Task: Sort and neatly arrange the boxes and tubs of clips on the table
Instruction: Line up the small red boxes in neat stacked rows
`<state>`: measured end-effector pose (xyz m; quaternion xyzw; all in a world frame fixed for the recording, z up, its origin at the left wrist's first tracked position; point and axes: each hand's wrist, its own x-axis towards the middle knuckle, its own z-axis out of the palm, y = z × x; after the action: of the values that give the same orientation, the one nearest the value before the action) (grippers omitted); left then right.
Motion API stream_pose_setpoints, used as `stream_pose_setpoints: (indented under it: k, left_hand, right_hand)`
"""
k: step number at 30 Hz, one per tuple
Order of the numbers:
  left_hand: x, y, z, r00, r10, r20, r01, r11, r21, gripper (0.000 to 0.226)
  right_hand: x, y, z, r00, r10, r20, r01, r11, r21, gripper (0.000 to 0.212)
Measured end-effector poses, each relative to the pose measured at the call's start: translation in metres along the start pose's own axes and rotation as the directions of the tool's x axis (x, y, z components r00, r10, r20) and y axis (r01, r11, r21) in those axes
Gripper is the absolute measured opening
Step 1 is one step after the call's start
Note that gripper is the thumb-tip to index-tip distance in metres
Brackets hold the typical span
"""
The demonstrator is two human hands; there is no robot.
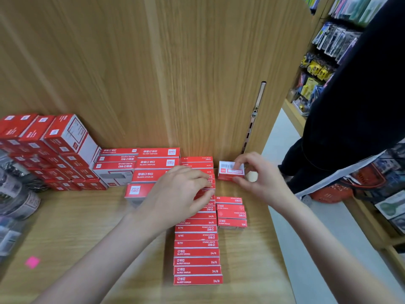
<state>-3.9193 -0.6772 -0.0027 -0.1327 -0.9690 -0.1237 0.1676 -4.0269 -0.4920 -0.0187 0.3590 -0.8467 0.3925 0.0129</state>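
A long row of small red staple boxes (197,253) runs from the back wall toward me on the wooden table (87,227). My left hand (177,194) grips one red box (205,194) in that row between thumb and fingers. My right hand (258,176) pinches a small red-and-white box (230,172) near the back wall, right of the row. A short row of smaller red boxes (231,212) lies just right of the long row. Larger red staple boxes (153,163) are stacked left of the row.
A tall pile of red-and-white boxes (50,150) stands at the back left. Clear tubs of clips (15,194) sit at the left edge. A wooden wall (153,73) closes the back. A person in black (361,106) stands at the right beside shelves (324,51).
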Motion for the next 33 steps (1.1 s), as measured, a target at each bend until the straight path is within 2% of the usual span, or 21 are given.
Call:
stream_pose_setpoints:
  k: [2, 4, 7, 10, 12, 15, 19, 22, 25, 27, 29, 31, 33]
  left_hand:
    - [0.0, 0.0, 0.0, 1.0, 0.008, -0.005, -0.008, 1.0, 0.003, 0.039]
    - [0.0, 0.0, 0.0, 1.0, 0.014, -0.015, -0.014, 1.0, 0.008, 0.038]
    - [-0.001, 0.0, 0.001, 1.0, 0.02, -0.019, -0.02, 1.0, 0.005, 0.037]
    - [-0.001, -0.002, 0.003, 1.0, 0.025, -0.018, -0.025, 1.0, 0.008, 0.038]
    - [-0.002, -0.002, 0.002, 1.0, 0.027, -0.014, -0.027, 1.0, 0.01, 0.038]
    - [-0.003, -0.002, 0.002, 1.0, 0.023, -0.009, -0.023, 1.0, 0.019, 0.04]
    - [-0.003, -0.002, 0.002, 1.0, 0.024, -0.01, -0.024, 1.0, 0.019, 0.039]
    - [-0.002, -0.002, 0.002, 1.0, 0.025, -0.009, -0.025, 0.999, 0.02, 0.039]
    - [-0.003, -0.003, 0.002, 1.0, 0.026, -0.004, -0.026, 0.999, 0.019, 0.039]
    - [-0.003, -0.003, 0.003, 1.0, 0.029, -0.01, -0.029, 0.999, 0.015, 0.038]
    - [-0.002, -0.003, 0.003, 1.0, 0.028, -0.012, -0.028, 1.0, 0.009, 0.038]
    - [-0.002, -0.003, 0.003, 1.0, 0.023, -0.016, -0.023, 1.0, 0.006, 0.038]
    - [-0.003, -0.003, 0.003, 1.0, 0.026, -0.015, -0.026, 1.0, 0.007, 0.038]
  right_hand:
    - [0.003, 0.002, 0.004, 0.999, 0.015, 0.048, -0.014, 1.0, -0.016, 0.018]
    - [0.003, 0.0, 0.003, 0.994, 0.099, 0.04, -0.102, 0.99, 0.099, 0.008]
    - [0.003, -0.001, 0.0, 0.983, 0.185, 0.013, -0.184, 0.966, 0.182, 0.013]
    - [0.008, -0.001, -0.005, 0.969, 0.222, 0.111, -0.239, 0.955, 0.175, 0.021]
    - [0.011, 0.0, -0.007, 0.956, 0.23, 0.185, -0.25, 0.964, 0.091, 0.029]
    - [0.006, -0.001, -0.003, 0.963, 0.167, 0.211, -0.178, 0.983, 0.036, 0.038]
    - [0.003, 0.004, 0.004, 0.991, 0.006, 0.133, -0.01, 1.0, 0.028, 0.037]
    - [0.009, 0.008, 0.01, 0.989, -0.104, 0.109, 0.114, 0.989, -0.095, 0.027]
    - [0.008, 0.012, 0.016, 0.976, -0.21, 0.051, 0.216, 0.932, -0.29, 0.029]
    - [0.007, 0.014, 0.019, 0.97, -0.241, -0.016, 0.22, 0.91, -0.35, 0.03]
    - [0.008, 0.011, 0.021, 0.981, -0.184, -0.056, 0.159, 0.94, -0.303, 0.027]
    - [0.009, 0.007, 0.021, 0.994, -0.102, -0.03, 0.091, 0.963, -0.253, 0.023]
    - [0.01, 0.004, 0.015, 0.997, -0.082, 0.016, 0.083, 0.967, -0.239, 0.021]
